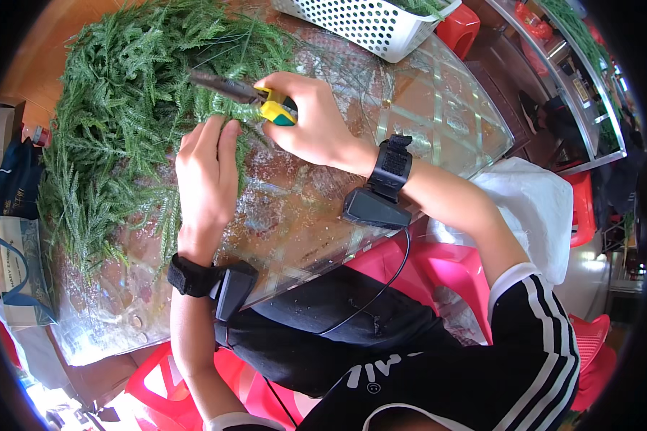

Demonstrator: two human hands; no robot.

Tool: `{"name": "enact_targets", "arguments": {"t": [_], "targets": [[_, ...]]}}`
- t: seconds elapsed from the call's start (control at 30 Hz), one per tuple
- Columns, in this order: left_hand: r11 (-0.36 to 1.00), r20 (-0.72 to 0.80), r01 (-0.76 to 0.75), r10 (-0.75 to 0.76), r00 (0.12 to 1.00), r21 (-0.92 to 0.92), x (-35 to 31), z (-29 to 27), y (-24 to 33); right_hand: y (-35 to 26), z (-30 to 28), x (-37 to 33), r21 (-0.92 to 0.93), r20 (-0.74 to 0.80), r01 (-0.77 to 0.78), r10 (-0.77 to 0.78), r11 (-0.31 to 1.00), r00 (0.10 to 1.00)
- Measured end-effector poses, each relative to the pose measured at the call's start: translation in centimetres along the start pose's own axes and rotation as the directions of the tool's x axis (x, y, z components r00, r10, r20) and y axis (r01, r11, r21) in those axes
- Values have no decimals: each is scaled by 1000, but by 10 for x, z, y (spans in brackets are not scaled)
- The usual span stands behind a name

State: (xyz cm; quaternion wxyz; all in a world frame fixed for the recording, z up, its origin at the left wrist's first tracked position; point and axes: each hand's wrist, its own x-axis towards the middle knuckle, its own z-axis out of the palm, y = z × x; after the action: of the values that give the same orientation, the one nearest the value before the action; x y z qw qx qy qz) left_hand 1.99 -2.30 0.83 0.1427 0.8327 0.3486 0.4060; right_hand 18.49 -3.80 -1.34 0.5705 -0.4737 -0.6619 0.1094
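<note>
A large pile of green, frosted-looking pine sprigs [115,122] covers the left and far part of the table. My right hand [313,118] is closed round the yellow and green handles of a pair of pliers [277,108]. The long dark jaws point left over the pile; whether anything is between them I cannot tell. Just below the pliers, my left hand [208,169] has its thumb and fingers pinched together at the pile's near edge, on a green sprig [219,108]. The fingertips partly hide its stem.
White flecks lie on the clear-covered table [287,215]. At the far edge stands a white perforated basket [370,25] with greenery in it. Paper bags [18,266] are by the left edge. Pink plastic stools [453,269] and a white sack [532,208] are at the right. A cable hangs from my right wrist device.
</note>
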Motion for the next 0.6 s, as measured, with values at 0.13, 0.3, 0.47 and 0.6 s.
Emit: {"name": "enact_targets", "arguments": {"t": [0.13,0.3,0.47,0.6], "targets": [[999,4,-42,42,999,29,-2,1,-1,2,1,0,-21,33,77,-77,997,997],[995,7,-84,84,996,52,-1,2,-5,3,1,0,-18,20,67,-67,998,998],[991,-1,-116,116,993,66,-1,1,-8,-1,-1,1,5,-85,-113,113,994,990],[990,-4,-124,124,992,63,-1,4,-9,3,-3,4,84,-63,-219,224,972,972]]}}
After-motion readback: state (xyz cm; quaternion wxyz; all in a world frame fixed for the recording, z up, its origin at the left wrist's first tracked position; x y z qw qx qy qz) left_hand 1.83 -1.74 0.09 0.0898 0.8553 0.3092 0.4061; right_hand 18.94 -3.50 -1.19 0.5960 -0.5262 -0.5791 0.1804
